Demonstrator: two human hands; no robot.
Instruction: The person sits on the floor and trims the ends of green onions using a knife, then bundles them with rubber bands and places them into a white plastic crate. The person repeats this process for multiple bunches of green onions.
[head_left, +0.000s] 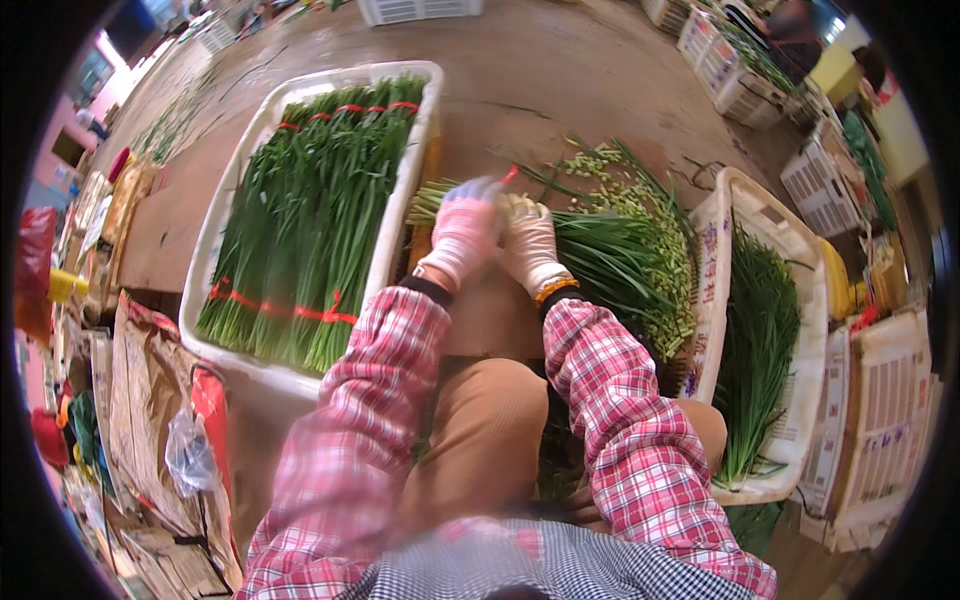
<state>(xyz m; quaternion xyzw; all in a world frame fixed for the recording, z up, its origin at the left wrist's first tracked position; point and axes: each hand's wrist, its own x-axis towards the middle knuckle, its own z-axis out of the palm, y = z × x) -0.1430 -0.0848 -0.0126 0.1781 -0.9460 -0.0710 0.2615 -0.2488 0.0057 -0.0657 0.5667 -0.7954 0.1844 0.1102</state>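
Note:
A loose bunch of garlic chives lies crosswise before me, its pale stalk ends pointing left. My left hand, in a pink and white glove, is at the stalks; motion blur hides what its fingers grasp. Right beside it, my right hand in a cream glove curls its fingers around the bunch. A short piece of red tie sticks up by the fingertips of both hands. To the left, a white plastic crate holds several chive bundles, bound with red ties near both ends.
Cut stalk pieces are heaped beyond the bunch's right end. A second white crate with loose chives stands at the right, over my knee. Stacked crates and cardboard flank me. A person is at far right.

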